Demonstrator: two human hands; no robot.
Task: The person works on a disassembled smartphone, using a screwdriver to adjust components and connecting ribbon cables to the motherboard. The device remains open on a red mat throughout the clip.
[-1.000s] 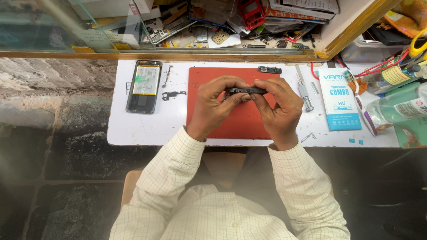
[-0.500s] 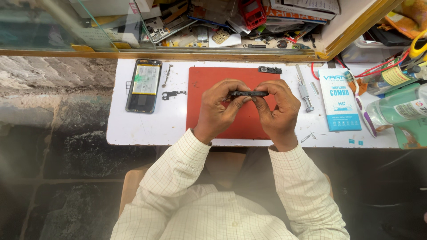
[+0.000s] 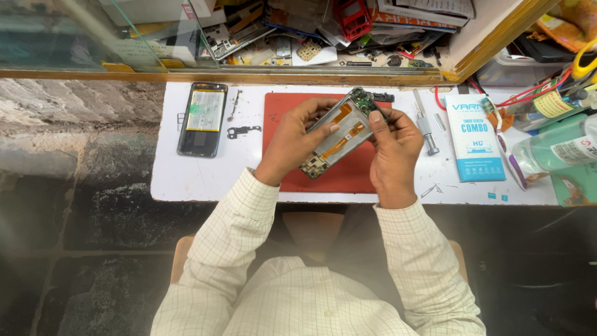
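Note:
I hold an opened phone body (image 3: pixel 339 137) tilted above a red work mat (image 3: pixel 348 177). Its inside faces me, with orange flex cables and a green circuit board at the top end. My left hand (image 3: pixel 292 140) grips its left edge, thumb across the frame. My right hand (image 3: pixel 395 149) holds the right edge, fingertips pressing near the top by the board. Both sleeves are pale checked cloth.
On the white table (image 3: pixel 205 180) lie a second opened phone with its battery showing (image 3: pixel 202 118), small metal parts (image 3: pixel 244 130), a screwdriver (image 3: pixel 425 129), a blue and white box (image 3: pixel 475 137) and bottles (image 3: pixel 553 149) at right. A cluttered shelf (image 3: pixel 311 37) runs behind.
The phone body was held edge-on between both hands; now it is turned so its open inside faces me, tilted diagonally over the mat.

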